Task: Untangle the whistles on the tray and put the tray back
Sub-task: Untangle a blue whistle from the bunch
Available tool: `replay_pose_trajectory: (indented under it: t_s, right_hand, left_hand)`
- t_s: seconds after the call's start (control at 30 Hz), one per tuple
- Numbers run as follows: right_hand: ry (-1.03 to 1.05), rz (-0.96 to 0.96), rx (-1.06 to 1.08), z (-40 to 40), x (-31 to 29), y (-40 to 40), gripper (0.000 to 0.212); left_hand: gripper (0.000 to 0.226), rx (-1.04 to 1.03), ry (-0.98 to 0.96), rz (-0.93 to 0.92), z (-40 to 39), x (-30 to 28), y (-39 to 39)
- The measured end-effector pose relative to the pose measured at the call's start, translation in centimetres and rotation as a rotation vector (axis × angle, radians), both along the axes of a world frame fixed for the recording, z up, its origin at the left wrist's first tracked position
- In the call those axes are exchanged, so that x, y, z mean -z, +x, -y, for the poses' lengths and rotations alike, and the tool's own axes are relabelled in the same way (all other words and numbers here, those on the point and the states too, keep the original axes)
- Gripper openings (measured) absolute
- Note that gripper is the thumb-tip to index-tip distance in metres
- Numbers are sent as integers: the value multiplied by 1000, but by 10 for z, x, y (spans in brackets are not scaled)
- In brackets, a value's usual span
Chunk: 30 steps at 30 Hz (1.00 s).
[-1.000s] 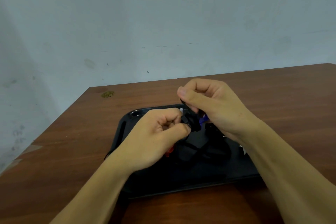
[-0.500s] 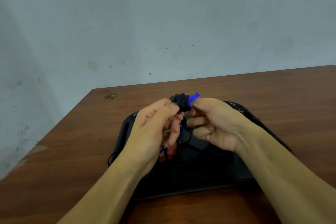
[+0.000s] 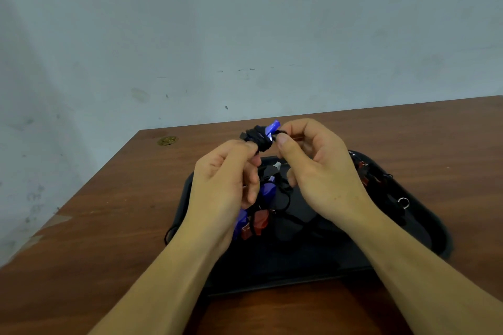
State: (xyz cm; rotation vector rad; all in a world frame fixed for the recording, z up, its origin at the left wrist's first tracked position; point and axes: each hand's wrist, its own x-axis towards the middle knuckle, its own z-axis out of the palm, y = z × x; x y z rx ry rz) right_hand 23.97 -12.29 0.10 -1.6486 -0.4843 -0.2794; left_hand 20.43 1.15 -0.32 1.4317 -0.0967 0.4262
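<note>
A black tray [image 3: 424, 228] lies on the brown table in front of me. Above it I hold up a tangle of black cords with a blue whistle [image 3: 273, 128] at its top. My left hand [image 3: 226, 185] grips the cords from the left. My right hand [image 3: 315, 168] pinches a black cord loop beside the blue whistle. Below my hands more whistles hang in the tangle: a blue one [image 3: 268, 190] and a red one [image 3: 260, 221]. Another red whistle [image 3: 363, 171] and a metal ring [image 3: 403, 202] lie at the tray's right side.
The wooden table [image 3: 109, 226] ends at a pale wall behind and at its left edge. A small brass-coloured disc [image 3: 167, 140] sits at the far left corner. A thin black cord loop [image 3: 170, 234] hangs over the tray's left rim.
Both hands have lifted the tangle off the tray. The blue whistle now sticks out on top, and the right hand has shifted from gripping the bundle to pinching a cord loop.
</note>
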Motion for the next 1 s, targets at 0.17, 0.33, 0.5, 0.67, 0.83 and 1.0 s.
replay_pose_trajectory:
  t_s: [0.17,0.33,0.5,0.67,0.83,1.0]
  right_hand:
    - [132,-91,3,-1,-2,-1,9]
    - [295,-258,-28,-1,-2,0,8]
    - [459,-477,-141,5,-7,1,10]
    - [347,-395,-144,10,-8,0,16]
    - [282,-272,-57,13,-10,1,18]
    - [271,-306,34,11,-8,6,14]
  left_hand:
    - [32,-104,196,104,1,1,0]
    - [36,-151,384,171,2,3,-2]
    - [35,-216,528,207,5,5,-3]
    - [35,-212,533,215,2,8,-2]
    - [32,-217,554,204,2,10,-1]
    - [37,-31,444,206,6,7,-5]
